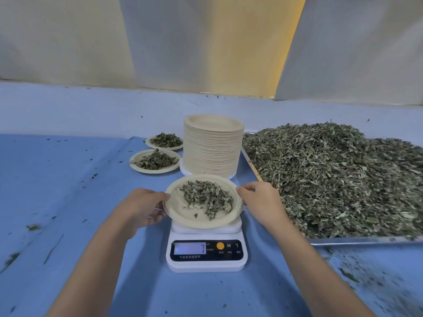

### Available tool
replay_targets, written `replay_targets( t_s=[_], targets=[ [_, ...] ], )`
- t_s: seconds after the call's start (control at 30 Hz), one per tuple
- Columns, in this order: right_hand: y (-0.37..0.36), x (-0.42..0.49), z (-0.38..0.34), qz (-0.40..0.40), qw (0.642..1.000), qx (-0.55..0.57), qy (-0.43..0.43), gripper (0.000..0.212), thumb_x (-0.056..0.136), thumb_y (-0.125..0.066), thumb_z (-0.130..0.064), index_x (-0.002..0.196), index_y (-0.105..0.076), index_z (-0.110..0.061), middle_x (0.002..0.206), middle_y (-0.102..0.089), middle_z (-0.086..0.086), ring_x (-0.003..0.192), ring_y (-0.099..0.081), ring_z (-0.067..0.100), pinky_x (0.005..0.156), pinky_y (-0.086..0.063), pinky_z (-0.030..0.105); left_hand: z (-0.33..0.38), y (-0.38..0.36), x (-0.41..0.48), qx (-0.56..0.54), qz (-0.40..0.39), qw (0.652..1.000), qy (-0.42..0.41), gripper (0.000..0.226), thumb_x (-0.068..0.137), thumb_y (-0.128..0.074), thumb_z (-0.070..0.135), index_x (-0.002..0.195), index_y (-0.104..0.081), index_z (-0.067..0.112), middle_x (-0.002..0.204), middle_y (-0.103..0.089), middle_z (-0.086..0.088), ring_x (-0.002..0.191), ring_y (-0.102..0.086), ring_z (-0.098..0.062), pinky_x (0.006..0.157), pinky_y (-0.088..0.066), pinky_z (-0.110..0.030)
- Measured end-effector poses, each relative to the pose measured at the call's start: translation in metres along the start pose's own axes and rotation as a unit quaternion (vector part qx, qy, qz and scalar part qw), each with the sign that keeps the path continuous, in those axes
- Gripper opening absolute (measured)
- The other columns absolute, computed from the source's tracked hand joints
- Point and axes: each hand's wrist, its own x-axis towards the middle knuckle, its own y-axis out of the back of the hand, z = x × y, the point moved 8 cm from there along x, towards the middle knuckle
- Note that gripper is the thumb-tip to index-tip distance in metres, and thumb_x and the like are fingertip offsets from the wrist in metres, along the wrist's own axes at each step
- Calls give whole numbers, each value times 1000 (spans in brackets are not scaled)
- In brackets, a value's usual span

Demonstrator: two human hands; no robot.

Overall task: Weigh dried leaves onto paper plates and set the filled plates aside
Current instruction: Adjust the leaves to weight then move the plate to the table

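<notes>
A paper plate (180,211) with a small heap of dried leaves (207,197) sits tilted over the white kitchen scale (207,255). My left hand (143,205) grips the plate's left rim, thumb on top. My right hand (259,199) pinches its right rim. The scale's display shows a 7. A big pile of dried leaves (338,177) fills a metal tray (357,240) on the right. Behind the scale rises a tall stack of empty paper plates (212,147).
Two filled plates stand at the back left, a nearer plate (155,171) and a farther plate (152,144). Blue cloth (68,202) covers the table, strewn with leaf crumbs. White fabric hangs behind the table.
</notes>
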Motion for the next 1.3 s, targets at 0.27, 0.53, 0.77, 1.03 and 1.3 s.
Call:
replay_targets(
  t_s=[0.27,0.53,0.77,1.03,1.3],
  targets=[
    [-20,2,-18,-32,984,174,-24,37,93,-52,-20,86,-58,15,68,-48,12,68,-39,20,67,-30,33,2,25,4,-92,38,995,-22,8,88,-62,1,90,-60,-6,53,-58,-7,48,-52,-16,41,-49,-18],
    [-32,-3,-59,-7,978,209,-6,35,90,-48,-14,109,-50,15,121,-51,30,107,-51,46,92,-39,64,-19,81,15,-208,161,965,-16,7,88,-57,1,83,-53,-1,69,-58,-15,35,-56,-13,37,-47,-15],
    [-40,-6,-55,-13,970,239,-35,35,90,-46,-13,113,-48,15,110,-52,34,84,-50,47,92,-38,64,-43,103,19,-194,231,953,-3,17,89,-54,-3,73,-48,3,75,-51,-13,58,-51,-22,33,-45,-15],
    [-41,-5,-46,-20,968,243,-50,33,93,-47,-17,111,-54,10,103,-58,27,83,-60,23,94,-43,60,-46,102,22,-118,258,959,-4,20,87,-56,0,68,-51,1,48,-56,-8,28,-55,-13,76,-55,-38],
    [-45,-5,-44,-35,968,241,-58,36,92,-46,-15,115,-51,12,85,-58,15,77,-51,25,90,-43,62,-43,103,18,-131,268,954,-13,16,87,-55,1,73,-49,6,75,-48,-11,32,-58,-15,75,-51,-35]
  ],
)
